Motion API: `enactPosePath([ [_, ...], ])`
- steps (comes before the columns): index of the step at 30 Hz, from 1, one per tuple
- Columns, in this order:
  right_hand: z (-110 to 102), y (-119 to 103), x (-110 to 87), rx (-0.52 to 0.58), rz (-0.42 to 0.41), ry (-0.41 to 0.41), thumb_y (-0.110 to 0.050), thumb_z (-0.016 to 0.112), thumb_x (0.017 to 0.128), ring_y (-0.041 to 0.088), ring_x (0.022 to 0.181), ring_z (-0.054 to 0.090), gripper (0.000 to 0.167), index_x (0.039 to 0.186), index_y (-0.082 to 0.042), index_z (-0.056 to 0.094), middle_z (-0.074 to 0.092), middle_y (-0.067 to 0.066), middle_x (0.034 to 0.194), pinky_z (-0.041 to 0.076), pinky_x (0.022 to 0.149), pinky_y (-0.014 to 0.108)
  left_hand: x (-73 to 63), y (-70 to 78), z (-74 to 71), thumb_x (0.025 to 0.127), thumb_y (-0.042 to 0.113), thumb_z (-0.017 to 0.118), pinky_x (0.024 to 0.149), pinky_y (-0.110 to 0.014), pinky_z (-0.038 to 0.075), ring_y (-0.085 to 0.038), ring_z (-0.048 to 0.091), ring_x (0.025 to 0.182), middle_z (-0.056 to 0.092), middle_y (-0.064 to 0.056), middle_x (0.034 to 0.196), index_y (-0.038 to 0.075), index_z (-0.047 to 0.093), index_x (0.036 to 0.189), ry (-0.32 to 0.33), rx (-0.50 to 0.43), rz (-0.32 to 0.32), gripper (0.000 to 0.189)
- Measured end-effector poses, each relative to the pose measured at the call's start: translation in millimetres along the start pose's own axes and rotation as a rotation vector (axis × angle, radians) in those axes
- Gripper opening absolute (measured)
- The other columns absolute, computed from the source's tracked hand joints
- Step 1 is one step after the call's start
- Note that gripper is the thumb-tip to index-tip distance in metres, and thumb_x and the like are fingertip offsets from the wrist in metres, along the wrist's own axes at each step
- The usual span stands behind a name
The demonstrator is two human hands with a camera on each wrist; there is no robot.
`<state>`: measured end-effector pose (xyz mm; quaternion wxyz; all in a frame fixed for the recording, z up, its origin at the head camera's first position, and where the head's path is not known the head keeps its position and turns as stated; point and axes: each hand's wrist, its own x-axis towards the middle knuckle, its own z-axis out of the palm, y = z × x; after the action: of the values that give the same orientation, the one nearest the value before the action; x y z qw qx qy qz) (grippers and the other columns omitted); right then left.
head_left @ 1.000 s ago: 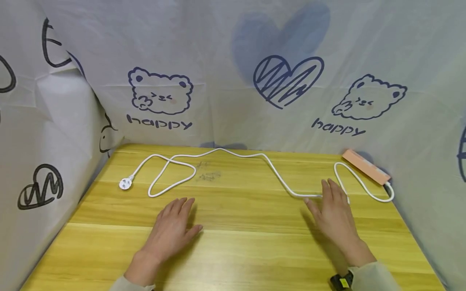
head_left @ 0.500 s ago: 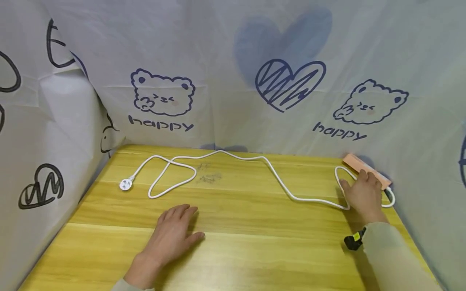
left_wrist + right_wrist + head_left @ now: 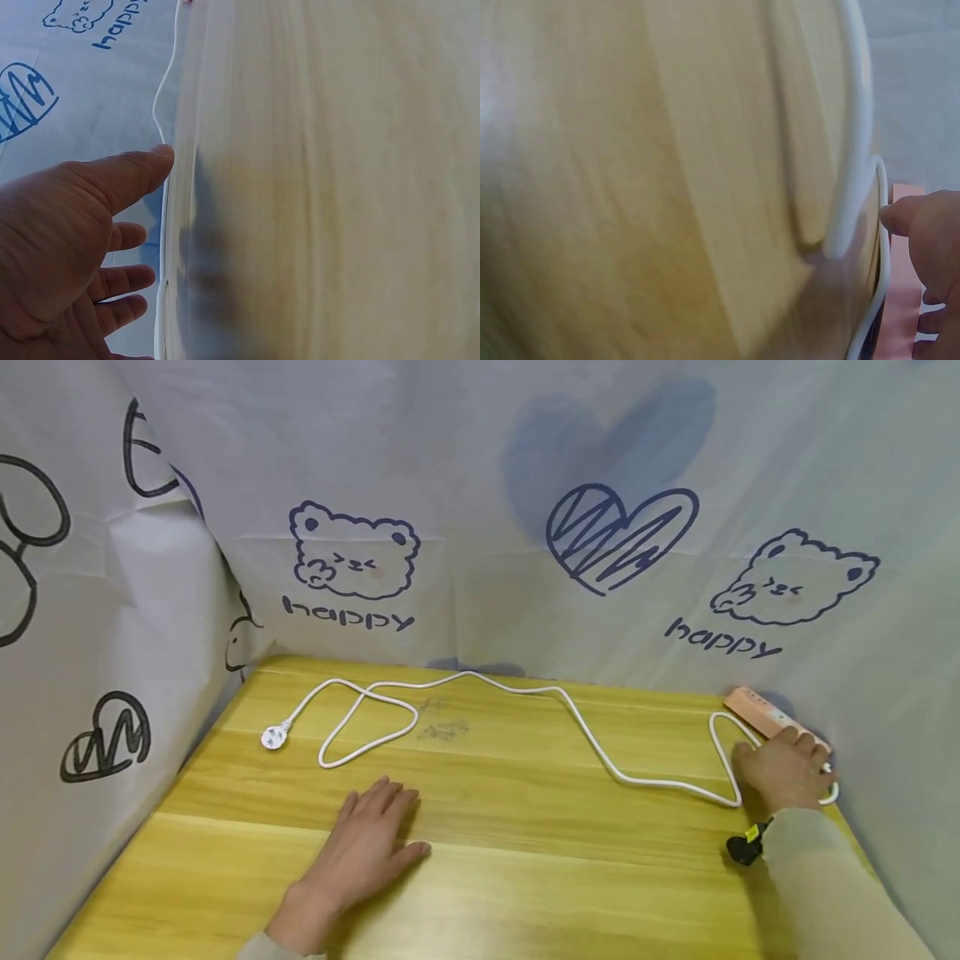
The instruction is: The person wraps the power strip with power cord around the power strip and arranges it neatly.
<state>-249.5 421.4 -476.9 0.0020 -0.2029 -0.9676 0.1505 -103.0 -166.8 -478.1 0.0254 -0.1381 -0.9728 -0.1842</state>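
Head view: my right hand [image 3: 787,770] at the power strip [image 3: 759,708], the cord [image 3: 591,737] lying loose

The power strip, a pale orange one, lies slantwise near the back right corner of the bench [image 3: 525,885], by the cloth [image 3: 480,452]. My right hand covers its near end, fingers [image 3: 805,747] bent over the top and thumb set well apart beside a bend of the cord. From my right wrist I see that thumb crossing in front of the strip and the tips of the other fingers at its edge; whether they pinch it or only rest there, I cannot tell.

My left hand [image 3: 367,847] is on the other side, above or on the bench, thumb spread away from the nearly straight fingers. It holds nothing.

As I judge it, the work is barely begun: reaching the strip is done, a firm hold is not plainly made, and nothing looks lifted. The cord runs in slack bends along the back, crosses itself once on the left, and ends at the white plug [image 3: 273,737], well apart from both my hands. Handling that length and the plug seems to remain undone.
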Motion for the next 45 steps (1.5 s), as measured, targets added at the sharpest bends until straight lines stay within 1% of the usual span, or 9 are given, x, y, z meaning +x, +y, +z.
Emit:
enactPosePath([
  [6, 0.0, -5.2, -3.5, -0.008, 0.006, -0.024, -0.044, 0.044, 0.103, 0.073, 0.138, 0.015, 0.091, 0.145, 0.031, 0.016, 0.019, 0.055, 0.144, 0.026, 0.095, 0.091, 1.7, 1.6, 1.6, 0.092, 0.048, 0.079, 0.121, -0.072, 0.026, -0.043, 0.040, 0.151, 0.054, -0.021, 0.152, 0.008, 0.057, 0.148, -0.002, -0.001, -0.007, 0.072],
  [16, 0.8, -7.4, -4.0, -0.054, -0.003, -0.061, -0.044, 0.040, 0.107, 0.075, 0.131, 0.017, 0.087, 0.144, 0.032, 0.021, 0.017, 0.058, 0.142, 0.025, 0.093, 0.091, -0.3, 1.5, 1.9, 0.093, 0.047, 0.079, 0.121, -0.072, 0.025, -0.043, 0.039, 0.152, 0.053, -0.021, 0.153, 0.008, 0.056, 0.149, -0.011, -0.014, -0.003, 0.072],
  [23, 0.2, -18.1, -14.9, -0.087, -0.053, -0.072, -0.041, 0.037, 0.109, 0.079, 0.127, 0.018, 0.076, 0.139, 0.029, 0.037, 0.021, 0.056, 0.140, 0.021, 0.094, 0.094, 0.7, -1.5, 4.7, 0.092, 0.048, 0.080, 0.123, -0.067, 0.029, -0.043, 0.042, 0.150, 0.056, -0.019, 0.150, 0.007, 0.058, 0.146, 0.029, -0.026, 0.055, 0.071],
  [26, 4.4, -25.4, -23.7, -0.065, -0.068, -0.038, -0.040, 0.039, 0.109, 0.078, 0.128, 0.019, 0.070, 0.135, 0.024, 0.042, 0.026, 0.053, 0.139, 0.021, 0.095, 0.093, 2.3, -2.5, 5.2, 0.093, 0.046, 0.080, 0.123, -0.062, 0.033, -0.041, 0.046, 0.147, 0.058, -0.018, 0.148, 0.006, 0.060, 0.145, 0.054, -0.037, 0.085, 0.068],
  [29, 10.5, -31.6, -29.6, -0.018, -0.059, -0.019, -0.041, 0.040, 0.109, 0.077, 0.131, 0.019, 0.067, 0.137, 0.020, 0.040, 0.026, 0.050, 0.144, 0.017, 0.098, 0.094, 4.1, -2.8, 5.3, 0.094, 0.045, 0.079, 0.122, -0.059, 0.035, -0.040, 0.048, 0.145, 0.059, -0.017, 0.147, 0.006, 0.060, 0.145, 0.060, -0.041, 0.095, 0.067],
  [33, 15.2, -36.8, -33.9, 0.058, -0.024, -0.046, -0.042, 0.042, 0.109, 0.073, 0.126, 0.031, 0.066, 0.143, 0.015, 0.033, 0.030, 0.046, 0.143, 0.025, 0.097, 0.088, 6.5, -2.8, 5.2, 0.093, 0.048, 0.078, 0.123, -0.063, 0.032, -0.043, 0.043, 0.148, 0.057, -0.018, 0.150, 0.008, 0.059, 0.146, 0.046, -0.052, 0.087, 0.069],
  [36, 17.2, -37.1, -36.4, 0.087, -0.008, -0.030, -0.040, 0.044, 0.109, 0.069, 0.116, 0.039, 0.063, 0.141, 0.014, 0.034, 0.034, 0.044, 0.137, 0.033, 0.089, 0.082, 8.3, -2.0, 5.0, 0.092, 0.054, 0.077, 0.122, -0.070, 0.026, -0.046, 0.035, 0.154, 0.052, -0.019, 0.156, 0.011, 0.058, 0.148, 0.026, -0.053, 0.077, 0.073],
  [41, 19.9, -35.1, -39.8, 0.100, 0.001, 0.010, -0.035, 0.050, 0.109, 0.065, 0.115, 0.038, 0.053, 0.134, 0.011, 0.039, 0.031, 0.045, 0.137, 0.035, 0.086, 0.077, 10.0, -0.1, 6.2, 0.092, 0.061, 0.075, 0.121, -0.075, 0.021, -0.045, 0.026, 0.158, 0.045, -0.018, 0.162, 0.013, 0.056, 0.150, -0.005, -0.040, 0.061, 0.078],
  [45, 23.3, -34.6, -43.1, 0.106, 0.002, 0.032, -0.035, 0.060, 0.105, 0.059, 0.106, 0.041, 0.054, 0.127, 0.011, 0.042, 0.039, 0.044, 0.124, 0.039, 0.084, 0.069, 9.8, 1.2, 7.8, 0.092, 0.060, 0.075, 0.121, -0.075, 0.021, -0.044, 0.027, 0.158, 0.047, -0.017, 0.161, 0.013, 0.057, 0.150, -0.009, -0.046, 0.060, 0.076],
])
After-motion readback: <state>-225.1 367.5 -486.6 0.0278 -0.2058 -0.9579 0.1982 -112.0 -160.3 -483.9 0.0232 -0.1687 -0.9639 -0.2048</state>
